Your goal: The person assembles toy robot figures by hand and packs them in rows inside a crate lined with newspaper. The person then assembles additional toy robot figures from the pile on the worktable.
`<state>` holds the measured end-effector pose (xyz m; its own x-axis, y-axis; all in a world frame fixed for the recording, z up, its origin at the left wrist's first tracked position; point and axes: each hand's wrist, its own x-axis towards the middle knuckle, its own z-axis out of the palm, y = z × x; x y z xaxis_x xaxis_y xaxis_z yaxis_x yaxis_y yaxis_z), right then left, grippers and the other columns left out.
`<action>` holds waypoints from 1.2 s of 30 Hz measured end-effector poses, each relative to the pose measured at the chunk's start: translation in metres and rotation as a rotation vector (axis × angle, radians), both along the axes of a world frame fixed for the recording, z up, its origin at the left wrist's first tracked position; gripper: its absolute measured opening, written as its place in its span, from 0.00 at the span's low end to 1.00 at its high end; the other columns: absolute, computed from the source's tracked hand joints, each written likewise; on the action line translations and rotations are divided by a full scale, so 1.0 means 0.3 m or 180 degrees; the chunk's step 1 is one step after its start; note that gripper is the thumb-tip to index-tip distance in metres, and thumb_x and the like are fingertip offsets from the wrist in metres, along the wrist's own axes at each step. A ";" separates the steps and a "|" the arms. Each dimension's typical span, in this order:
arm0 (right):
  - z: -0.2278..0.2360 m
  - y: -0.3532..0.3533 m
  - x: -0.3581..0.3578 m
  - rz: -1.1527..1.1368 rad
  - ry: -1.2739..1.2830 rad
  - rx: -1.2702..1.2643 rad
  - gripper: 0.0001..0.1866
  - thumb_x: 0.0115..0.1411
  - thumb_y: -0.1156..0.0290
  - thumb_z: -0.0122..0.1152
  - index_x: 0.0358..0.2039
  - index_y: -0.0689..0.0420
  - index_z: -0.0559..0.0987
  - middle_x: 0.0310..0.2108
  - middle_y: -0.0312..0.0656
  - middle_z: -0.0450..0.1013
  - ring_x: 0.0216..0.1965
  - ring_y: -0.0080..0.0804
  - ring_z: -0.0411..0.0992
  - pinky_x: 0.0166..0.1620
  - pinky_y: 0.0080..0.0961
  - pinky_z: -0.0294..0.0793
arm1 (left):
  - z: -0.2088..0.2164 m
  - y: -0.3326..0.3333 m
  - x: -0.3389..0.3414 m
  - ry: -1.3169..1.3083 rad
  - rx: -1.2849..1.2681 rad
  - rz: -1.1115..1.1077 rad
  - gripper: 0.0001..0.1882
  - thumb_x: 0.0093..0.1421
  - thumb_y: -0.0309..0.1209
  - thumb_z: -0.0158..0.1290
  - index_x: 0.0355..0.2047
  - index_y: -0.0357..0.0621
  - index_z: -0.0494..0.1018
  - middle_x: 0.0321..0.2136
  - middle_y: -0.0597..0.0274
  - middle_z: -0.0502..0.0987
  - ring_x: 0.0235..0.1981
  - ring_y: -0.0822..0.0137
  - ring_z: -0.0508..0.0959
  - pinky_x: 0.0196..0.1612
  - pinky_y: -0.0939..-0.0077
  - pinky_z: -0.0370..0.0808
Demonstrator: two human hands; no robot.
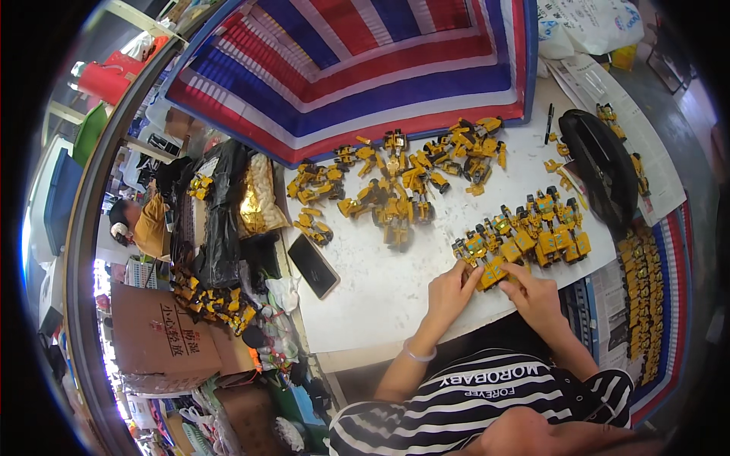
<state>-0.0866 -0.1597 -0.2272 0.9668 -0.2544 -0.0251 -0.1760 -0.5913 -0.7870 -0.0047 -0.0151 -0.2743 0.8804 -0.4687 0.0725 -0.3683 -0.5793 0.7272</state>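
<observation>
Both of my hands are at the near end of a row of yellow toy vehicles [546,228] with black wheels and teal parts. My left hand [450,292] closes on the left side of one yellow toy vehicle [489,275], thumb and fingers pressed to it. From the other side my right hand [535,298] pinches the same toy, its fingers bent. It rests on the white table [365,311] at the left end of the row. Beyond lies a loose heap of similar yellow toys [395,194], some of them folded or spread apart.
Behind the heap stands a striped red, white and blue crate [342,99]. A phone [313,266] lies on the left, a black bag [597,163] and a pen [549,124] on the right. Rows of yellow toys [644,304] fill another striped crate at right. A cardboard box [163,334] is at left.
</observation>
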 end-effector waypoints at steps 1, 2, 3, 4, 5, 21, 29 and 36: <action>0.011 -0.013 0.020 0.0171 -0.0372 -0.0247 0.15 0.49 0.69 0.56 0.39 0.57 0.71 0.16 0.42 0.69 0.16 0.30 0.68 0.22 0.19 0.65 | -0.002 -0.002 -0.001 -0.0051 0.0093 0.0024 0.15 0.53 0.42 0.46 0.21 0.43 0.66 0.11 0.59 0.70 0.14 0.60 0.72 0.16 0.71 0.65; 0.022 -0.024 0.048 0.0351 -0.0746 -0.0492 0.15 0.49 0.70 0.56 0.38 0.58 0.71 0.18 0.43 0.69 0.17 0.31 0.69 0.22 0.20 0.66 | -0.001 -0.003 -0.003 -0.0103 0.0188 0.0056 0.15 0.53 0.42 0.46 0.21 0.43 0.66 0.11 0.59 0.69 0.14 0.60 0.72 0.16 0.71 0.65; 0.046 -0.031 0.089 0.0375 -0.1208 -0.0563 0.13 0.48 0.70 0.55 0.36 0.59 0.72 0.22 0.43 0.70 0.21 0.33 0.69 0.25 0.23 0.67 | 0.006 -0.011 -0.006 -0.0104 0.0167 0.0025 0.15 0.53 0.42 0.46 0.21 0.43 0.66 0.11 0.59 0.69 0.14 0.60 0.72 0.16 0.71 0.65; 0.084 -0.045 0.136 0.0619 -0.1404 -0.1074 0.13 0.47 0.70 0.56 0.35 0.59 0.72 0.23 0.44 0.69 0.24 0.35 0.68 0.28 0.25 0.67 | 0.017 -0.012 -0.007 -0.0146 0.0157 0.0031 0.15 0.53 0.41 0.46 0.21 0.42 0.66 0.11 0.59 0.69 0.13 0.60 0.71 0.16 0.71 0.64; 0.127 -0.063 0.186 0.0857 -0.1594 -0.1587 0.13 0.47 0.71 0.56 0.34 0.60 0.72 0.25 0.44 0.69 0.26 0.36 0.68 0.30 0.26 0.67 | 0.032 -0.011 -0.009 -0.0194 0.0148 0.0033 0.15 0.53 0.41 0.46 0.20 0.42 0.66 0.11 0.59 0.69 0.13 0.60 0.71 0.16 0.71 0.64; 0.223 -0.096 0.665 0.1748 -0.1895 -0.2825 0.15 0.38 0.70 0.56 0.31 0.57 0.68 0.25 0.40 0.65 0.33 0.33 0.64 0.38 0.27 0.61 | 0.162 0.130 0.044 -0.0896 -0.0837 0.0490 0.13 0.47 0.29 0.54 0.33 0.38 0.67 0.31 0.55 0.70 0.31 0.62 0.70 0.32 0.75 0.67; 0.361 -0.028 0.371 0.2566 -0.1538 -0.0655 0.25 0.45 0.64 0.58 0.44 0.57 0.65 0.32 0.42 0.66 0.36 0.35 0.64 0.40 0.28 0.62 | 0.308 0.106 0.119 -0.1177 -0.0758 -0.0380 0.25 0.50 0.32 0.51 0.47 0.36 0.57 0.35 0.51 0.68 0.36 0.58 0.68 0.39 0.70 0.65; 0.135 -0.002 0.223 0.1304 -0.0098 0.2794 0.30 0.47 0.78 0.56 0.50 0.58 0.56 0.42 0.41 0.63 0.43 0.24 0.63 0.44 0.19 0.63 | 0.237 0.049 0.024 0.1297 -0.2295 0.0315 0.18 0.58 0.31 0.40 0.48 0.37 0.58 0.33 0.62 0.69 0.32 0.77 0.67 0.35 0.85 0.65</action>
